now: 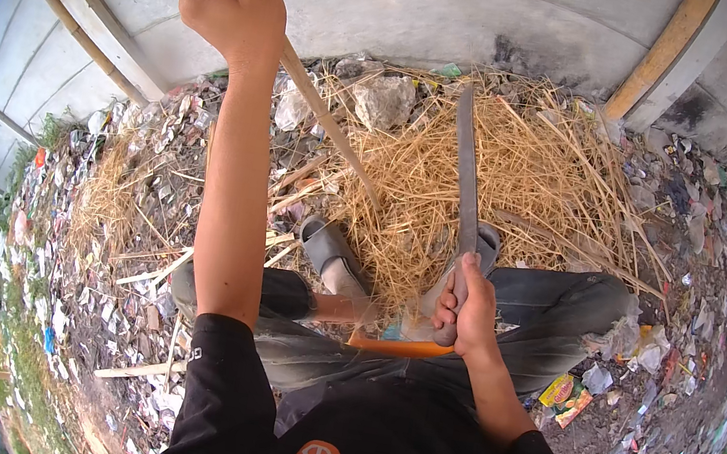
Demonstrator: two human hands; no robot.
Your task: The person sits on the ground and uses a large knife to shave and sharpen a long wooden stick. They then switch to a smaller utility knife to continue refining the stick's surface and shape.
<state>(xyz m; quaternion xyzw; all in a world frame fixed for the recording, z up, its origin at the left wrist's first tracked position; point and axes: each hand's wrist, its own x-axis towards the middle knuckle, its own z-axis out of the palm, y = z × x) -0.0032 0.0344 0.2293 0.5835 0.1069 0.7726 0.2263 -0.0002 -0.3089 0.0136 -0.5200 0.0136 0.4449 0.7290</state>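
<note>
Clearly, the left hand (pixel 234 9) is closed around one stick (pixel 327 120), which slants down from the fist toward the left side of the straw pile (pixel 558 181). The right hand (pixel 469 311) grips one long knife (pixel 468 166) by its handle, blade pointing away over the pile. Two grey sandals (pixel 330 245) sit at its near edge.

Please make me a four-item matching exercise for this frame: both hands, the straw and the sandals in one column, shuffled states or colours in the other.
Column one
1. Left hand
2. Right hand
3. Straw
4. Sandals

Column two
A. Grey, worn
B. Holding a long knife
C. Yellowish-brown, heaped
D. Raised, gripping a pole

Right pairs: 1-D, 2-B, 3-C, 4-A
</note>
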